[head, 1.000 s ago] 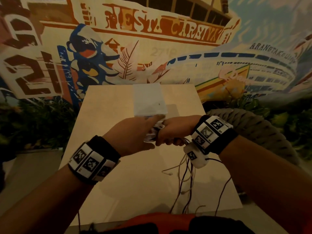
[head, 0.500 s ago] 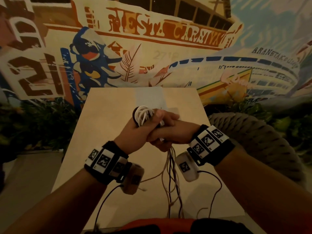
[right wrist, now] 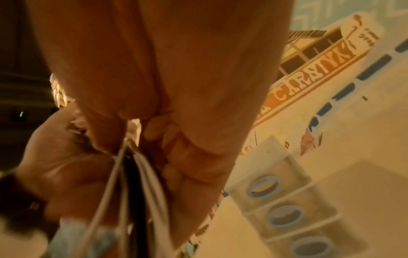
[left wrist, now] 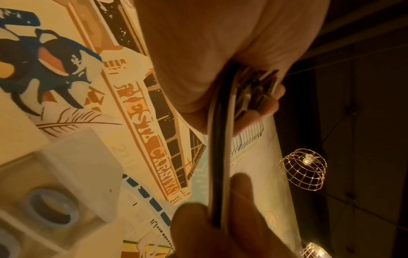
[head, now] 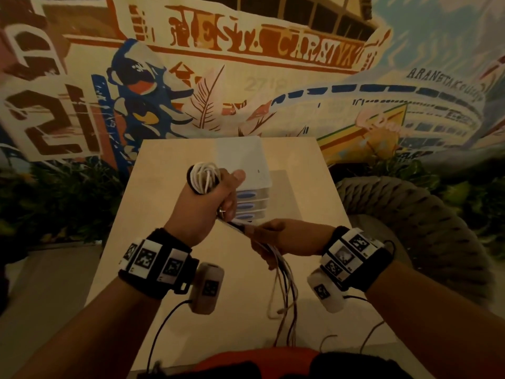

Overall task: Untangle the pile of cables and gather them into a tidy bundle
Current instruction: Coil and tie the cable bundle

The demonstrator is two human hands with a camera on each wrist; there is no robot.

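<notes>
Since half a second ago your hands have separated: your left hand [head: 203, 206] has lifted with the coil while your right hand [head: 284, 240] has dropped lower and nearer you. Your left grip is wrapped tight round the looped end of the cables [head: 203, 177], white and dark loops sticking out above your fist, thumb laid across them. Your right grip is curled round the same strands just below, and they run taut between your two hands. Below your right hand the loose tails [head: 285, 291] hang down to the desk [head: 169, 165]. Behind your hands, on the desk, stands a clear drawer box [head: 247, 170] with a white top; each of its three stacked compartments holds one blue tape roll [right wrist: 263, 189].
</notes>
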